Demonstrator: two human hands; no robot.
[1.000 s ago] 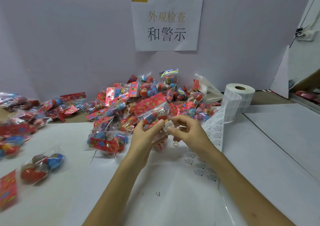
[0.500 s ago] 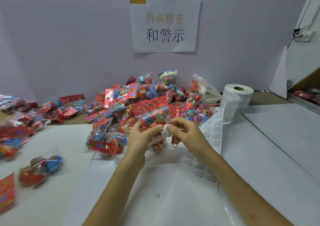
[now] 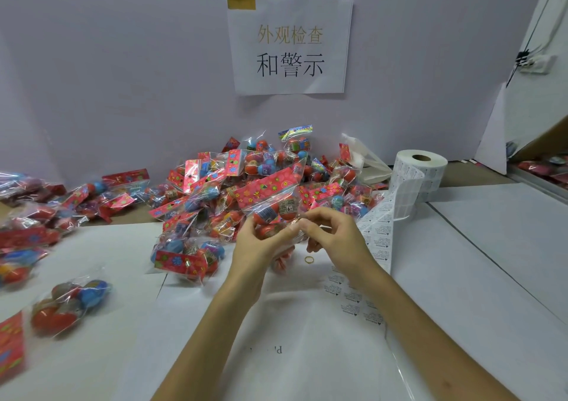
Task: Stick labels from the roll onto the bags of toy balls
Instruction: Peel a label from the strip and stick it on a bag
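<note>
Desk: the white paper-covered desk (image 3: 307, 354) lies nearest, with both forearms reaching out over it.
Loose bag: a blurred clear packet of red and blue balls (image 3: 70, 302) lies on the desk to the near left, well apart from the hands.
Left hand (image 3: 255, 247): its fingers curl round the lower part of the clear crinkly bag of toy balls (image 3: 267, 187), which has a red flowered card top. The bag is held up above the desk, in front of the pile.
Right hand (image 3: 333, 237): thumb and forefinger pinch the bag's film at its right edge, and the other fingers are raised and loosely bent.
Handling: the bag is probably light. Its film looks thin, slick and noisy, and the hard balls roll inside, so the face is lumpy.
Where to hold: cup it under the balls or take the stiff card top, then pull the film taut over one ball so a label lies flat.
Ring: a small yellow ring (image 3: 309, 259) lies on the desk just below the hands.
Strip: the white backing strip of printed labels (image 3: 379, 231) runs just beside the right hand.
Pile: a heap of red-topped ball bags (image 3: 233, 179) lies behind.
Roll: the white label roll (image 3: 421, 170) stands upright to the right of the heap.
Sign: a white paper notice with Chinese characters (image 3: 289, 44) hangs on the wall.
Change: a second ago a small white label showed between the thumbs. None shows there now, and I cannot tell whether it is stuck down. The right hand's outer fingers have lifted.
</note>
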